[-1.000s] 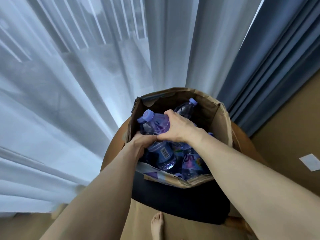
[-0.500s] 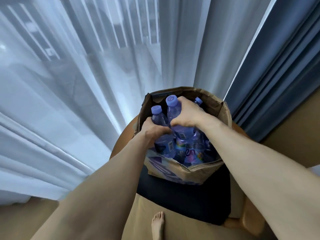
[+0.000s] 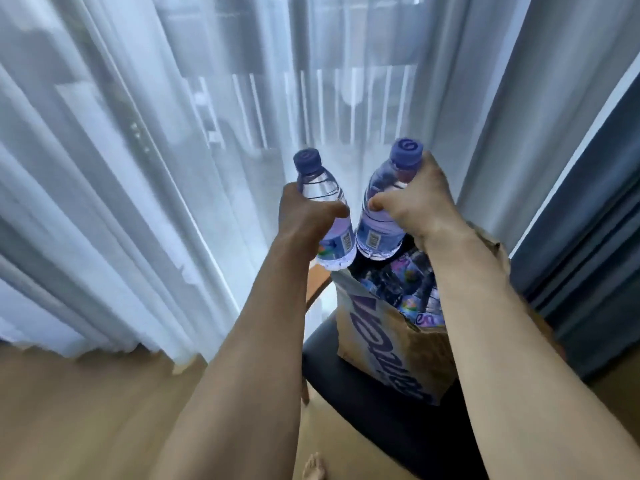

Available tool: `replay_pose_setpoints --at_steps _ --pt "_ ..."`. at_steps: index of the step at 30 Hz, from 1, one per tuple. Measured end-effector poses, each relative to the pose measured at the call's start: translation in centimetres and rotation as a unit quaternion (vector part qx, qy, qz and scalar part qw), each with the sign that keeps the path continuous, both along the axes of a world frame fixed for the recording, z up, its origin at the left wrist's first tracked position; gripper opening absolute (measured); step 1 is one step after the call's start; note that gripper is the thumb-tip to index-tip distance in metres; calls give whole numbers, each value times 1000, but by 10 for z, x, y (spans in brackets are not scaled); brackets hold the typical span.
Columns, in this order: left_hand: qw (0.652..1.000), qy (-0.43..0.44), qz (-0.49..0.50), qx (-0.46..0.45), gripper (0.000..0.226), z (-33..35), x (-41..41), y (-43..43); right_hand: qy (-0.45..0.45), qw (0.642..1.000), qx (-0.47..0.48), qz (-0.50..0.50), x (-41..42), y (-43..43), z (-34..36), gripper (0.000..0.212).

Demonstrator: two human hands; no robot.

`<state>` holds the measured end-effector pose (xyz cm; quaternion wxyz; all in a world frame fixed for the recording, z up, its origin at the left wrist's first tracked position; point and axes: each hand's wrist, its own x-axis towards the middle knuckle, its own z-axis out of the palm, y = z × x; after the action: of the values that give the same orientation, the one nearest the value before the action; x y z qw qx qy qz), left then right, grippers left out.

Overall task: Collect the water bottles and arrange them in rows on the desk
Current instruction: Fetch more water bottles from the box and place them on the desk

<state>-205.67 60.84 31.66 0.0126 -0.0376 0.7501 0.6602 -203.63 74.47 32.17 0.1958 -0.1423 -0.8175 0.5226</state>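
Here, at frame centre just above the open box (image 3: 391,344), the left bottle (image 3: 320,183) is gripped in the left hand (image 3: 304,216) and the right bottle (image 3: 382,192) in the right hand (image 3: 414,206); both are best carried upright, firmly, to the unseen desk.

2 clear, purple-capped bottles (image 3: 327,206) (image 3: 388,209) upright, side by side above box w/ more bottles (image 3: 408,289), apparently jumbled.

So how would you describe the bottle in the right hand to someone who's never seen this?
Start at the sheer white curtain, then drop to the open cardboard box on the dark chair seat. Above the box, the right hand grips this purple-capped bottle; unlike the other bottle in the left hand, it is on the blue drape side.
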Motion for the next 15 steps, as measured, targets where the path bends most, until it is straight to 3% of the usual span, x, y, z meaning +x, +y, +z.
replay_pose_setpoints --at_steps 3,8,15 --pt "998 18 68 -2 50 -9 25 -38 16 998 -11 58 21 -39 4 40" --pt "985 -5 165 -58 59 -34 57 -107 -36 986 0 164 36 -110 -13 45" --pt "937 -41 294 -185 56 -47 105 -226 -83 955 77 273 55 -222 -30 40"
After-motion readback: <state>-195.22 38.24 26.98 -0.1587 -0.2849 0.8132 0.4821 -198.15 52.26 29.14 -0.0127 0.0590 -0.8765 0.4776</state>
